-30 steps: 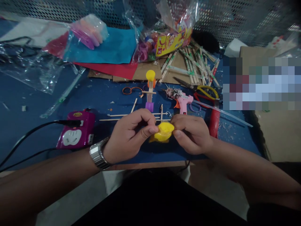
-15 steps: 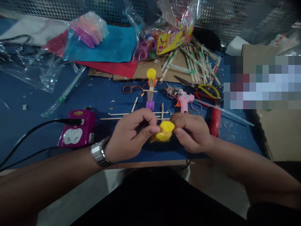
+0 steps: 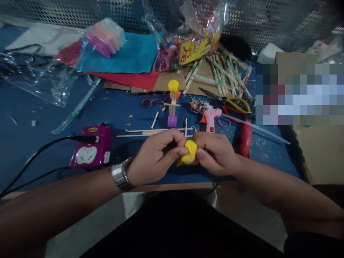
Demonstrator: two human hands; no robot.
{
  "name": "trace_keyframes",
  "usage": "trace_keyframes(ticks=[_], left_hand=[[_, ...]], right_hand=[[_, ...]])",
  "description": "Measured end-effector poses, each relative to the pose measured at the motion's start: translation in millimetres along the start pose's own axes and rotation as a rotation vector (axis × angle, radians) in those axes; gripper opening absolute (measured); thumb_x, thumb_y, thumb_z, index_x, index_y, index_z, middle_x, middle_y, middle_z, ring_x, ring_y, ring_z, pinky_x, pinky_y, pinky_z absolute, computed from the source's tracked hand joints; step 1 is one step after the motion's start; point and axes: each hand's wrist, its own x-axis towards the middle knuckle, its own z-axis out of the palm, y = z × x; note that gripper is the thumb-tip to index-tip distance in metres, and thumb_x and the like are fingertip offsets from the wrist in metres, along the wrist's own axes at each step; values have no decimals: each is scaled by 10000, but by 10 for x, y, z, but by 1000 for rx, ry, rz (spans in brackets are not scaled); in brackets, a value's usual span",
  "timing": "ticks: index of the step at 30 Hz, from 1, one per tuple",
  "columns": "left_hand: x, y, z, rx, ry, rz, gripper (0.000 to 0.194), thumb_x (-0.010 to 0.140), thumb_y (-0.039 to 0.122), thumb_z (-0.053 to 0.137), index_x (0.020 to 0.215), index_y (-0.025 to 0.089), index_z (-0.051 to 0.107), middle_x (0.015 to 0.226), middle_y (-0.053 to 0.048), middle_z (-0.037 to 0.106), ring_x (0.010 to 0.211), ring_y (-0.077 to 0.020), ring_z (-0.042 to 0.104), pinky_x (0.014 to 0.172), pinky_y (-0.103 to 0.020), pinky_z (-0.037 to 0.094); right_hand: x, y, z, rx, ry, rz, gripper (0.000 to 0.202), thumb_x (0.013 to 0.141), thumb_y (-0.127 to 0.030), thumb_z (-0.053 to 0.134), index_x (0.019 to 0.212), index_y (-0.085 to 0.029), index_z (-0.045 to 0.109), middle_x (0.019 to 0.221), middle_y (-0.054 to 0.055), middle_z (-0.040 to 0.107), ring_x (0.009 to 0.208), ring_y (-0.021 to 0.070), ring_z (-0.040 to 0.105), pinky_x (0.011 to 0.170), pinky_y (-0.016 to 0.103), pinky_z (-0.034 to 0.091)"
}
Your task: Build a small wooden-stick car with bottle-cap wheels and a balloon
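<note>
My left hand (image 3: 158,152) and my right hand (image 3: 215,152) meet near the front edge of the table. Between their thumbs and fingers they pinch a lump of yellow modelling clay (image 3: 190,147), with what looks like yellow plastic wrap under it. Just beyond the hands stands a small stick model (image 3: 173,104) with a yellow round top and a purple base. Thin wooden sticks (image 3: 134,135) lie behind my left hand. A pink glue gun (image 3: 213,115) rests on the table beyond my right hand.
A purple power strip (image 3: 92,148) with a black cable sits at left. Yellow-and-red-handled pliers (image 3: 239,102) lie at right near a red cylinder (image 3: 245,139). Along the back are coloured sheets (image 3: 120,53), plastic bags (image 3: 199,46), rolled paper sticks (image 3: 225,73) and cardboard (image 3: 319,150).
My hands have drawn slightly closer together, pressing the yellow clay into a narrower, more upright lump. The whole view has shifted slightly.
</note>
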Motion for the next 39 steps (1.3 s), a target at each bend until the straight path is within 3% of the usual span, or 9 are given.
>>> trace_keyframes(ticks=[5,9,12,15,19,22,26,31,39], left_hand=[[-5,5,-19,-13,114,-41,269,1097,442,674,939,232,620,830,0,659,685,-130,593,605,-290,474],[25,15,-18,23,38,-8,312,1113,465,646,940,207,612,831,13,650,699,-103,586,622,-243,470],[31,11,-18,-8,27,-2,303,1112,448,653,944,198,614,832,12,650,710,-103,591,647,-237,480],[15,-5,-32,-42,11,-8,267,1102,419,673,953,204,620,835,10,655,715,-107,594,653,-242,478],[5,-21,-57,-43,-17,-9,264,1100,434,672,965,214,621,858,5,657,739,-115,594,663,-251,476],[23,-19,-77,-23,-40,9,291,1121,442,621,952,205,606,842,2,629,733,-121,571,665,-265,467],[52,-9,-97,24,-94,102,264,1147,314,546,919,190,596,834,-1,623,760,-118,572,715,-268,471],[58,-31,-82,95,-62,160,223,1136,254,563,932,188,623,827,-3,629,771,-123,575,734,-278,467],[49,-22,-54,91,-50,184,268,1148,314,555,923,191,632,793,0,615,720,-127,569,678,-282,455]], right_hand=[[-4,-3,2,-38,139,18,197,1083,-199,544,888,-226,551,748,-13,548,663,132,513,618,278,420],[-17,7,6,61,64,13,212,1084,-190,555,875,-221,534,743,-25,510,656,117,481,612,265,389],[-28,25,-19,113,84,20,206,1083,-236,567,880,-212,543,751,-20,504,662,120,463,617,276,375],[-21,36,-58,50,45,21,210,1055,-283,619,879,-217,526,756,-23,501,657,118,444,600,275,350],[2,18,-81,-40,-35,-17,171,1065,-185,557,897,-215,542,761,-17,510,681,125,460,620,274,367],[7,-3,-91,-86,-18,-17,162,1072,-156,547,920,-205,574,775,-8,523,708,130,480,649,280,390],[5,-23,-126,-123,0,0,149,1079,-151,563,941,-197,592,790,-8,537,718,123,495,663,269,411],[3,-37,-126,-129,-24,-27,173,1086,-149,547,924,-206,569,785,-9,525,725,129,480,661,273,405],[13,-26,-53,-119,-44,-42,252,1167,-277,479,932,-216,548,792,-5,533,727,136,497,652,269,419]])
